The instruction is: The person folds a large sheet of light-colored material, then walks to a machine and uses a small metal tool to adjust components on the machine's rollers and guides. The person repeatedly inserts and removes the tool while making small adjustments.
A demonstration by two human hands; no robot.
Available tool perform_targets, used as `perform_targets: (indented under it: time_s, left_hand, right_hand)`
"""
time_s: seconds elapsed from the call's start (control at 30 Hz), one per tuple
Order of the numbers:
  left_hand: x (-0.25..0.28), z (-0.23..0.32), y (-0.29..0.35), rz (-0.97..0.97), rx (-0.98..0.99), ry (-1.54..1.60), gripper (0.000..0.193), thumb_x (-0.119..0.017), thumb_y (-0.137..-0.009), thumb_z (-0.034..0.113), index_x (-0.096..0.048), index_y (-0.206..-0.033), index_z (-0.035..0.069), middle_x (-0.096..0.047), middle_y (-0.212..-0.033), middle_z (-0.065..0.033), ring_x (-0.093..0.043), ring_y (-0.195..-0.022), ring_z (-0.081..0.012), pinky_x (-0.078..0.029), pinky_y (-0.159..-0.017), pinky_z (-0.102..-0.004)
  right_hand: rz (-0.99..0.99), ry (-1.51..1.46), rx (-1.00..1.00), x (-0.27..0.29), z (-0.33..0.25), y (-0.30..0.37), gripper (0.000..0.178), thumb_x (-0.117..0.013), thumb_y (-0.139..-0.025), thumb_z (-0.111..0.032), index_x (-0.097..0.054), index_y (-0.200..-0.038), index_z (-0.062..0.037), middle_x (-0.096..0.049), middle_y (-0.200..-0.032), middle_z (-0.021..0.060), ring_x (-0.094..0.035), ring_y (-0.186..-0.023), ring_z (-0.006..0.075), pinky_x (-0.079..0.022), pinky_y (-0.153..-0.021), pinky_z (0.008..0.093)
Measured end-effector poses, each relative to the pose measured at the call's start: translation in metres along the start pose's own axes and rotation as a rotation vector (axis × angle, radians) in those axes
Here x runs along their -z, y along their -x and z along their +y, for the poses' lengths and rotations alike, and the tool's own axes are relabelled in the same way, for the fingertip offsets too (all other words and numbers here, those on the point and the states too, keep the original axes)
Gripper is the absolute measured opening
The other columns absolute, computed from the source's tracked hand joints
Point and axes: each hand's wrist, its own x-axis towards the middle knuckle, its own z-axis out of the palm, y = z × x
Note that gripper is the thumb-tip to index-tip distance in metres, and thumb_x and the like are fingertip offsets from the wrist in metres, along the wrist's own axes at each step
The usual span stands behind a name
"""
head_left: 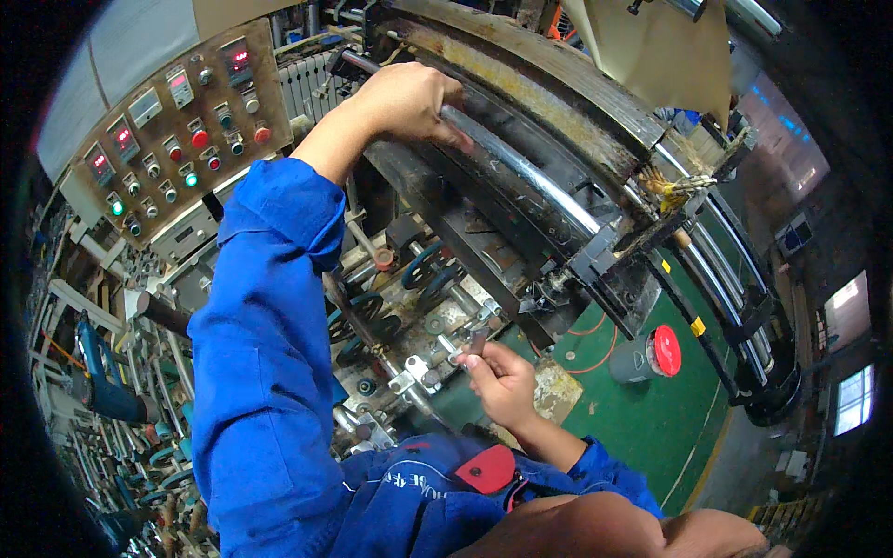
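My left hand [409,100] reaches up and across and is closed over a long shiny metal roller [530,172] that runs along the machine. Lower down, near my body, the fingers of my right hand [505,383] are curled round a short brown handle [478,341]. A small metal rod [446,344] shows beside that handle; whether the two are joined, I cannot tell. Several handwheels [434,265] and metal clamp blocks [416,369] sit on the machine just left of my right hand.
A control panel [172,139] with lit displays and buttons stands at the upper left. On the green floor [665,437] is a grey bucket with a red lid [666,351]. A blue power drill [98,372] hangs at the far left. More metal rollers [726,288] stand at the right.
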Motion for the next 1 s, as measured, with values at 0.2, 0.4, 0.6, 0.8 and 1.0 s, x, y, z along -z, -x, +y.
perform_targets:
  time_s: [0.2,0.4,0.6,0.8,1.0]
  left_hand:
    - [-0.012,-0.003,0.004,0.153,-0.028,-0.117,0.044,-0.085,-0.073,0.045,-0.075,-0.103,0.014,-0.075,-0.093,-0.0151,-0.072,-0.093,-0.0372,-0.057,-0.081,-0.049]
    - [-0.017,0.027,0.013,0.264,-0.131,0.01,0.036,-0.085,-0.068,0.031,-0.072,-0.096,0.011,-0.072,-0.091,-0.0095,-0.069,-0.093,-0.035,-0.054,-0.083,-0.047]
    - [-0.03,0.032,0.017,0.568,-0.319,0.193,0.031,-0.086,-0.066,0.033,-0.073,-0.088,0.016,-0.069,-0.085,-0.0023,-0.065,-0.087,-0.0269,-0.047,-0.077,-0.0402]
    - [-0.034,0.031,0.015,0.595,-0.274,0.186,0.052,-0.089,-0.061,0.056,-0.071,-0.084,0.013,-0.065,-0.081,-0.0027,-0.061,-0.085,-0.0258,-0.043,-0.076,-0.039]
    - [-0.034,0.047,0.028,0.651,-0.217,0.106,0.068,-0.084,-0.065,0.065,-0.068,-0.098,0.008,-0.065,-0.092,-0.0104,-0.061,-0.093,-0.0327,-0.044,-0.087,-0.0422]
  right_hand:
    - [0.049,-0.024,-0.008,0.011,-0.005,0.018,0.014,-0.069,-0.1,-0.011,-0.073,-0.106,0.0016,-0.072,-0.088,-0.0002,-0.059,-0.068,0.0043,-0.047,-0.058,0.0217]
    - [0.027,0.027,-0.001,0.009,-0.001,0.024,0.014,-0.07,-0.1,-0.012,-0.075,-0.105,-0.0002,-0.073,-0.09,-0.0003,-0.057,-0.068,0.0034,-0.046,-0.059,0.0208]
    - [-0.042,0.056,-0.042,0.003,0.007,0.007,0.017,-0.068,-0.101,-0.014,-0.073,-0.109,-0.0006,-0.075,-0.095,0.0031,-0.058,-0.067,0.004,-0.048,-0.059,0.0211]
    - [-0.093,0.117,0.04,-0.004,0.01,-0.006,0.015,-0.067,-0.102,-0.013,-0.073,-0.109,-0.0007,-0.076,-0.097,0.0029,-0.058,-0.065,0.0035,-0.047,-0.057,0.0208]
    - [-0.112,0.102,0.155,0.002,0.004,0.007,0.015,-0.067,-0.102,-0.011,-0.074,-0.109,-0.0003,-0.074,-0.097,0.0029,-0.058,-0.067,0.004,-0.047,-0.058,0.0214]
